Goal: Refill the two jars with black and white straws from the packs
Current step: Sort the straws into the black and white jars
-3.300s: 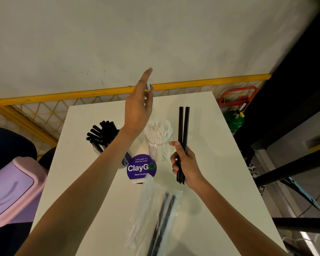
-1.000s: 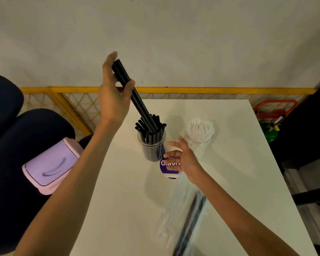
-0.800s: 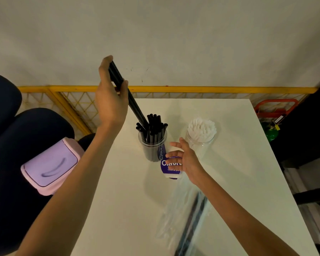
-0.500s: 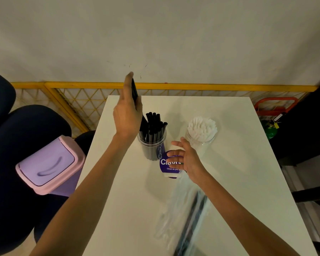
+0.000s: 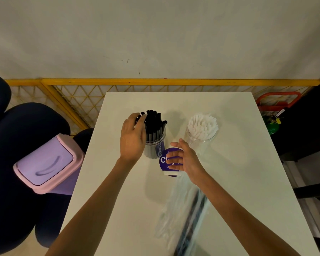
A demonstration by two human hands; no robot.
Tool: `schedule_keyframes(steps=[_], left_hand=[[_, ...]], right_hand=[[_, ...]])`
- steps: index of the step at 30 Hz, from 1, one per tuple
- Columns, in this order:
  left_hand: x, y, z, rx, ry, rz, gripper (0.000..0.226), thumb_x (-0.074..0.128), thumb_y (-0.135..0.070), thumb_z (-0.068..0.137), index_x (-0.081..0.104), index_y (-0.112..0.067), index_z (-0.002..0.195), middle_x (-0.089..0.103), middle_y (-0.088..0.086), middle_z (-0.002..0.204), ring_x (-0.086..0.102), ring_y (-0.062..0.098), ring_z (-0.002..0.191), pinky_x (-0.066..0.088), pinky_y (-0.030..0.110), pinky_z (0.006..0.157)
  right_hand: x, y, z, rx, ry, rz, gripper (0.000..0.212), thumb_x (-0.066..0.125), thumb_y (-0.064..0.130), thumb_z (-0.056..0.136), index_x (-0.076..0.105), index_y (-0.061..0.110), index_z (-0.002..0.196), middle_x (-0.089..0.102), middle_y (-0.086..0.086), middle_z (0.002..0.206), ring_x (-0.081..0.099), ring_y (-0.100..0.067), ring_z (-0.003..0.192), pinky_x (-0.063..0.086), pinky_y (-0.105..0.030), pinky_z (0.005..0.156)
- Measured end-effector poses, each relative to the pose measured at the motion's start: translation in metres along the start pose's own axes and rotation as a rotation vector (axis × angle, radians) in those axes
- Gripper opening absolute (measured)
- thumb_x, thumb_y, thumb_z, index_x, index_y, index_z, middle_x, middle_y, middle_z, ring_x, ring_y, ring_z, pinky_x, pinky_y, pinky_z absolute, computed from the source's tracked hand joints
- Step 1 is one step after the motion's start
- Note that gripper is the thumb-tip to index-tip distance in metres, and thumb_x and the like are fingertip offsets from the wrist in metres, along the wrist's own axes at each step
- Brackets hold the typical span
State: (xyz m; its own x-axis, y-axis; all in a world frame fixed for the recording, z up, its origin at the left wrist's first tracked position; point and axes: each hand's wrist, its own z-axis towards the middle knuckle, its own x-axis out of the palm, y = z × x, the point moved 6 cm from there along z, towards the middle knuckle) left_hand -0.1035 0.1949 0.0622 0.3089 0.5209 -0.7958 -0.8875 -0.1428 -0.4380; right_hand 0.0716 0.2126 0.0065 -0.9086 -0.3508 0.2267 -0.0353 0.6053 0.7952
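The white counter [image 5: 229, 182] carries everything, with a lilac-lidded bin [image 5: 44, 163] standing off its left edge. Nearest the person, the clear film packs [image 5: 181, 209] lie lengthwise, a few dark straws showing through; how many remain is too blurred to tell.

Further back stand the two clear jars, apart from each other: the left jar [image 5: 154, 146] packed with black straws [image 5: 153, 122], the right jar [image 5: 199, 138] crowded with white straws [image 5: 201, 124]. Both look close to full.

The left hand [image 5: 132, 139] lies flat against the left side of the black bundle, fingers straight and touching the straw tops, gripping nothing. The right hand [image 5: 185, 157] hovers loosely spread above a small round purple sign [image 5: 163, 160] in front of the jars, also holding nothing.

The straws should be very light, smooth and thin-walled: they slide past one another and crease if squeezed, so a gentle pinch round a small bunch near mid-length seems best. The film packs will be limp and slippery; hold them by the open end. A top-heavy jar may tip, so steady its wall while feeding straws in
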Motion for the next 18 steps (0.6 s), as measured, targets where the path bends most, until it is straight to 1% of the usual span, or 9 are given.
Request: schedule_keyframes(steps=[2, 3, 4, 6, 9, 12, 16, 18], left_hand=[[0.003, 0.003, -0.002, 0.016, 0.015, 0.044, 0.049, 0.027, -0.035, 0.098, 0.052, -0.007, 0.13, 0.039, 0.017, 0.144, 0.035, 0.033, 0.133, 0.03, 0.046, 0.109], [0.004, 0.002, -0.003, 0.026, 0.032, 0.055, 0.053, 0.023, -0.039, 0.099, 0.048, -0.009, 0.134, 0.032, 0.015, 0.149, 0.025, 0.03, 0.139, 0.021, 0.044, 0.112], [0.005, 0.001, -0.004, 0.04, 0.046, 0.07, 0.056, 0.019, -0.043, 0.099, 0.043, -0.01, 0.138, 0.026, 0.013, 0.152, 0.018, 0.027, 0.142, 0.014, 0.041, 0.114], [0.007, 0.0, -0.007, 0.059, 0.084, 0.094, 0.063, 0.012, -0.048, 0.098, 0.034, -0.01, 0.143, 0.023, 0.011, 0.154, 0.012, 0.022, 0.143, 0.01, 0.037, 0.115], [0.013, 0.0, -0.008, 0.041, 0.178, 0.087, 0.075, 0.002, -0.056, 0.094, 0.029, -0.008, 0.145, 0.026, 0.01, 0.153, 0.017, 0.021, 0.142, 0.009, 0.032, 0.115], [0.012, 0.001, -0.007, 0.034, 0.179, 0.099, 0.076, 0.001, -0.057, 0.093, 0.027, -0.008, 0.145, 0.027, 0.01, 0.152, 0.015, 0.019, 0.142, 0.007, 0.031, 0.115], [0.012, -0.001, -0.005, 0.034, 0.225, 0.09, 0.086, -0.005, -0.062, 0.089, 0.032, -0.007, 0.143, 0.032, 0.011, 0.15, 0.024, 0.025, 0.142, 0.007, 0.033, 0.115], [0.008, -0.003, -0.002, 0.023, 0.223, 0.077, 0.086, -0.005, -0.063, 0.088, 0.03, -0.008, 0.144, 0.032, 0.011, 0.15, 0.023, 0.026, 0.142, 0.006, 0.035, 0.116]], right_hand=[[-0.001, 0.0, 0.0, 0.0, 0.0, 0.004, 0.03, 0.037, 0.041, 0.098, 0.06, 0.022, 0.096, 0.067, -0.004, 0.076, 0.065, -0.015, 0.064, 0.056, -0.024, 0.055], [-0.001, 0.001, -0.001, 0.0, -0.001, 0.006, 0.03, 0.037, 0.041, 0.099, 0.06, 0.023, 0.095, 0.067, -0.004, 0.076, 0.065, -0.015, 0.064, 0.056, -0.024, 0.055], [-0.001, 0.001, -0.001, -0.002, -0.001, 0.008, 0.029, 0.037, 0.04, 0.099, 0.06, 0.023, 0.094, 0.067, -0.003, 0.076, 0.065, -0.015, 0.065, 0.056, -0.024, 0.055], [-0.001, 0.002, -0.001, -0.004, -0.005, 0.003, 0.028, 0.037, 0.04, 0.099, 0.06, 0.023, 0.095, 0.067, -0.003, 0.077, 0.065, -0.015, 0.066, 0.056, -0.024, 0.056], [0.0, 0.002, -0.001, -0.007, -0.008, -0.009, 0.027, 0.038, 0.039, 0.099, 0.059, 0.023, 0.097, 0.068, -0.003, 0.078, 0.065, -0.016, 0.068, 0.056, -0.024, 0.057], [0.001, 0.002, -0.002, -0.013, -0.011, -0.009, 0.027, 0.038, 0.039, 0.099, 0.059, 0.024, 0.094, 0.067, -0.003, 0.077, 0.065, -0.015, 0.066, 0.056, -0.023, 0.056], [-0.004, 0.002, -0.007, -0.018, -0.026, 0.001, 0.029, 0.037, 0.039, 0.099, 0.06, 0.022, 0.094, 0.067, -0.005, 0.076, 0.065, -0.014, 0.063, 0.055, -0.023, 0.053], [-0.01, 0.002, -0.011, -0.021, -0.04, 0.004, 0.03, 0.038, 0.04, 0.098, 0.06, 0.02, 0.096, 0.066, -0.006, 0.076, 0.065, -0.013, 0.059, 0.055, -0.024, 0.053]])
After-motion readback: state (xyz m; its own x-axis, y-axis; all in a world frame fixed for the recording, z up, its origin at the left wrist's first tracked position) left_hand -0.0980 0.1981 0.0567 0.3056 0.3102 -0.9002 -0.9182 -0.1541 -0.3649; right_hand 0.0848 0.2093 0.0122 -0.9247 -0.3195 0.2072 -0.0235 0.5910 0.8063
